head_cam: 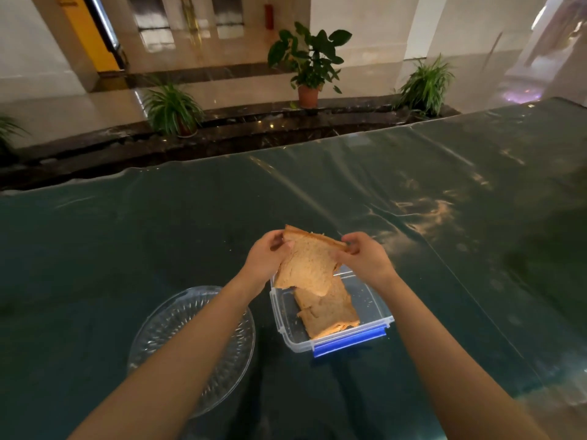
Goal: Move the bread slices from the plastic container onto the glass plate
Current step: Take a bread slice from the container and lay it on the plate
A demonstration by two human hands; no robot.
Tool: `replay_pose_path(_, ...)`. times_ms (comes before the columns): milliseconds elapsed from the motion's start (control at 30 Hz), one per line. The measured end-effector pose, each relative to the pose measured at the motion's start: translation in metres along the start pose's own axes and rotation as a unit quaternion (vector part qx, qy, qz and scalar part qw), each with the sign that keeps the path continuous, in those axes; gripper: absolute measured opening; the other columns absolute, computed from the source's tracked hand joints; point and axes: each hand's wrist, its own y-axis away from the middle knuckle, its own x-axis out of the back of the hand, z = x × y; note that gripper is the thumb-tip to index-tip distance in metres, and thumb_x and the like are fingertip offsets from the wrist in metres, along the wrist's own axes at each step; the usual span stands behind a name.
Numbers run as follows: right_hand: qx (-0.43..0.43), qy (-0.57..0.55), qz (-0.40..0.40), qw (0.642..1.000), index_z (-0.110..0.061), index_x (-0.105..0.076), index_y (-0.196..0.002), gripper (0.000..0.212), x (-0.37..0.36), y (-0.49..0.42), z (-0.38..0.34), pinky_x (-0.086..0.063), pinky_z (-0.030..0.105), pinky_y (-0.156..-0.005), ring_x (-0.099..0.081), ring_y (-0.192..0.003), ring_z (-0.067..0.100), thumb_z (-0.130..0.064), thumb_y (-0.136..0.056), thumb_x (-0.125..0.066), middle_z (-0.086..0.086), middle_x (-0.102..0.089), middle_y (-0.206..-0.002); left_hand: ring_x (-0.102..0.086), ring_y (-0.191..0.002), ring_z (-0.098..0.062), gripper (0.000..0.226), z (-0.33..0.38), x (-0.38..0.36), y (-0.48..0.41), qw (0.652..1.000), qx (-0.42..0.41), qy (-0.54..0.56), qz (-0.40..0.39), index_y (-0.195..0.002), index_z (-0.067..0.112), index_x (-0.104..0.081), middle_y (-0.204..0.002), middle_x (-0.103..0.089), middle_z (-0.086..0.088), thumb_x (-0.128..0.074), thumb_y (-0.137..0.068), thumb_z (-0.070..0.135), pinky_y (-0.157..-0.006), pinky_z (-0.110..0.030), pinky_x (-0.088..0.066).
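Observation:
A brown bread slice [306,265] hangs upright above the far end of the clear plastic container [374,308], which has a blue clip on its near side. My left hand [265,260] grips the slice's left top edge and my right hand [365,258] pinches its right top corner. More bread slices [327,312] lie stacked and slanted inside the container. The glass plate [158,325] sits to the left of the container with nothing on it; my left forearm crosses over its right half.
Everything rests on a table under a dark green glossy cover [444,233]. Beyond its far edge runs a dark stone ledge with potted plants [309,61]. Open tabletop lies to the right and behind the container.

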Motion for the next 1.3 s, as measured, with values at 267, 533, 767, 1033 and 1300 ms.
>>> replay_pose_path(267, 0.021, -0.070, 0.009, 0.997, -0.008, -0.060, -0.105, 0.032, -0.068, 0.007, -0.044, -0.038, 0.011, -0.056, -0.056, -0.074, 0.008, -0.025, -0.080, -0.070, -0.002, -0.062, -0.088, -0.056, -0.107, -0.018, 0.034, -0.018, 0.070, 0.028, 0.997, 0.034, 0.032, 0.065, -0.124, 0.010, -0.052, -0.115, -0.058, -0.002, -0.054, -0.091, 0.016, -0.092, -0.037, -0.049)
replay_pose_path(533, 0.084, -0.097, -0.068, 0.989, -0.020, -0.050, -0.096, 0.020, -0.165, 0.028, -0.069, -0.042, 0.010, -0.063, -0.056, -0.077, 0.007, -0.025, -0.084, -0.066, -0.010, -0.057, -0.084, -0.061, -0.108, -0.029, 0.032, -0.076, 0.146, 0.059, 0.975, 0.132, 0.090, 0.153, -0.119, 0.007, -0.057, -0.118, -0.063, -0.012, -0.059, -0.089, 0.016, -0.094, -0.048, -0.052)
replay_pose_path(767, 0.042, -0.063, -0.132, 0.988, -0.017, -0.054, -0.095, 0.021, -0.224, 0.035, -0.067, -0.056, 0.046, -0.083, -0.063, -0.083, 0.021, -0.026, -0.082, -0.068, 0.002, -0.062, -0.088, -0.059, -0.097, -0.026, 0.033, -0.129, 0.175, 0.070, 0.953, 0.203, 0.134, 0.180, -0.120, 0.000, -0.056, -0.119, -0.062, -0.018, -0.056, -0.090, 0.013, -0.083, -0.041, -0.051)
replay_pose_path(1033, -0.005, -0.007, -0.143, 0.990, -0.009, -0.063, -0.101, 0.028, -0.268, 0.021, -0.065, -0.056, 0.038, -0.082, -0.060, -0.082, 0.014, -0.029, -0.081, -0.067, -0.003, -0.060, -0.086, -0.060, -0.090, -0.024, 0.027, -0.164, 0.184, 0.059, 0.935, 0.255, 0.140, 0.204, -0.113, -0.002, -0.061, -0.099, -0.063, -0.011, -0.054, -0.090, 0.010, -0.082, -0.039, -0.054)
replay_pose_path(1300, 0.008, 0.058, -0.105, 0.993, 0.004, -0.062, -0.095, 0.030, -0.289, 0.006, -0.063, -0.051, 0.039, -0.071, -0.065, -0.086, 0.034, -0.025, -0.088, -0.057, 0.021, -0.069, -0.092, -0.055, -0.080, -0.023, 0.020, -0.175, 0.184, 0.035, 0.951, 0.236, 0.020, 0.199, -0.069, 0.012, -0.062, -0.085, -0.061, -0.012, -0.053, -0.086, 0.006, -0.076, -0.042, -0.051)
